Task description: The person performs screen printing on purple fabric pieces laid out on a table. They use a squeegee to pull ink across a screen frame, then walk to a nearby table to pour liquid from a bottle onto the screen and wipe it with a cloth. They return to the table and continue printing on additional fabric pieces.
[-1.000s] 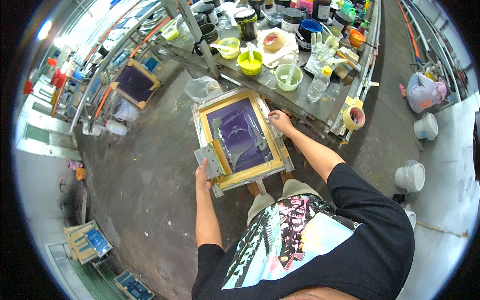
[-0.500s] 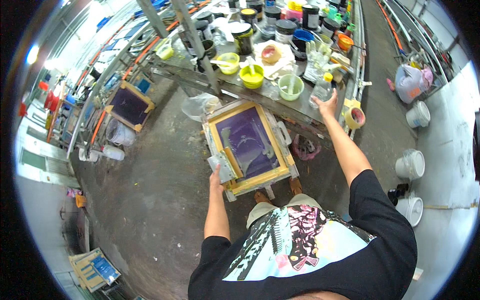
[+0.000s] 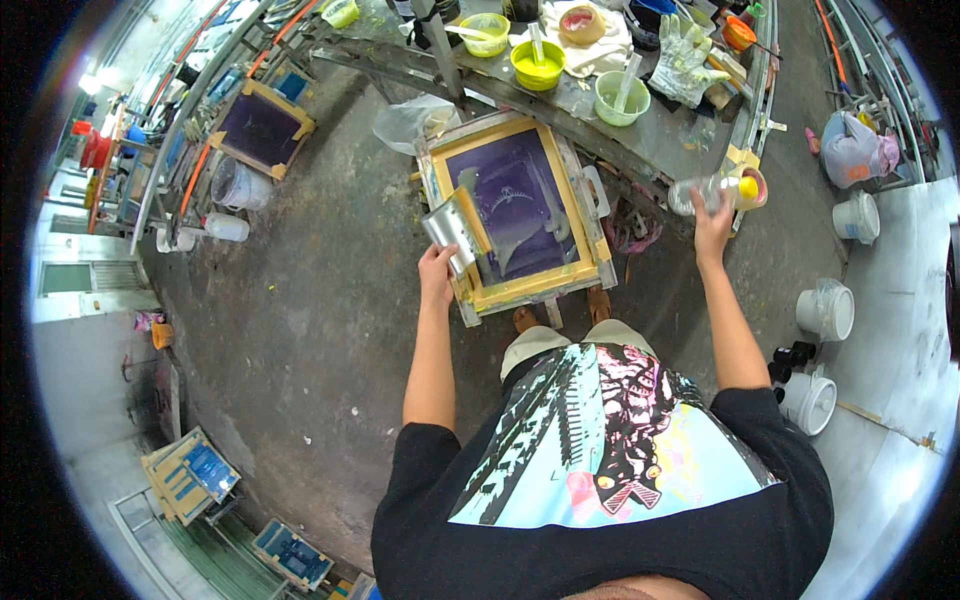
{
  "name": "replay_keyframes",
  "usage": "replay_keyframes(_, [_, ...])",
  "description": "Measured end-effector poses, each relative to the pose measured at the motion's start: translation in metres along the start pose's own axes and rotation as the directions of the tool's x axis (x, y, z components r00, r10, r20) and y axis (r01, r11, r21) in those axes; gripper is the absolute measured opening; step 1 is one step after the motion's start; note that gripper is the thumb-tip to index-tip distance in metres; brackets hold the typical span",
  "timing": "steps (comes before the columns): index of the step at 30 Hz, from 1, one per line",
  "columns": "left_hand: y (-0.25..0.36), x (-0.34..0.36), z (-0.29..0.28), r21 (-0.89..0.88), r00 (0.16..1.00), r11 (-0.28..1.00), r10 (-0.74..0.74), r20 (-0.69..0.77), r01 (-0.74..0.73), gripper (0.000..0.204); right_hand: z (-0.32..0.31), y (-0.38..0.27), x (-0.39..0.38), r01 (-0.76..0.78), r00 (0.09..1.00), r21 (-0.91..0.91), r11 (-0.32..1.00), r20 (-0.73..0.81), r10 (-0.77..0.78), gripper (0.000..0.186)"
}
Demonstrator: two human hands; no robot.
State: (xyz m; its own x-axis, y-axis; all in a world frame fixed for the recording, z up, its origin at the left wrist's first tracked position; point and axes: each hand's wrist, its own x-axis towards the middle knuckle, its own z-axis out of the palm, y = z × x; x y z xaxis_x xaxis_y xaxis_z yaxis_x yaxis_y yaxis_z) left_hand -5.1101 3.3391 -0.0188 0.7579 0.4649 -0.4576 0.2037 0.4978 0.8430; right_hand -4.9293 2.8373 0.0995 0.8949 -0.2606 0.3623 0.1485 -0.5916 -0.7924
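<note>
Right hand [image 3: 712, 228] is clamping one clear, yellow-capped plastic bottle [image 3: 684, 197] sideways by the near right corner of the surface [image 3: 655, 140]; it is likely proving light, squeezable and smooth, best held mid-body. Left hand [image 3: 437, 267] is gripping one silver metal scraper [image 3: 447, 230], presumably stiff, over the left edge of one yellow-taped, purple-meshed rectangular screen [image 3: 520, 200]. Four yellow-green plastic bowls [image 3: 538, 70] are standing on the surface.

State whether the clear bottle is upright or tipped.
Tipped: the clear bottle lies sideways in the right hand, its yellow cap pointing right.
</note>
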Motion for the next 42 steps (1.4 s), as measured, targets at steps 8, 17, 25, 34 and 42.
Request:
replay_keyframes(8, [0.045, 0.095, 0.080, 0.844, 0.839, 0.296, 0.467, 0.280, -0.447, 0.030, -0.093, 0.011, -0.143, -0.226, 0.967, -0.136, 0.965, 0.084, 0.239, 0.070])
replay_keyframes(17, [0.039, 0.146, 0.118, 0.922, 0.833, 0.046, 0.449, 0.324, -0.383, 0.029, -0.159, 0.102, -0.204, -0.441, 0.886, -0.367, 0.819, -0.034, 0.462, 0.077])
replay_keyframes(25, [-0.017, 0.041, 0.089, 0.980, 0.919, 0.169, 0.393, 0.030, -0.104, 0.029, -0.159, 0.171, -0.241, -0.443, 0.891, -0.358, 0.822, -0.074, 0.448, 0.077])
replay_keyframes(34, [-0.071, -0.077, 0.094, 0.960, 0.954, 0.274, 0.299, -0.027, -0.059, 0.032, -0.140, 0.190, -0.209, -0.538, 0.831, -0.324, 0.778, -0.049, 0.554, 0.077])
replay_keyframes(42, [-0.098, -0.064, 0.140, 0.869, 0.822, 0.041, 0.349, 0.450, -0.493, 0.046, -0.128, 0.191, -0.172, -0.510, 0.827, -0.288, 0.811, 0.095, 0.554, 0.087])
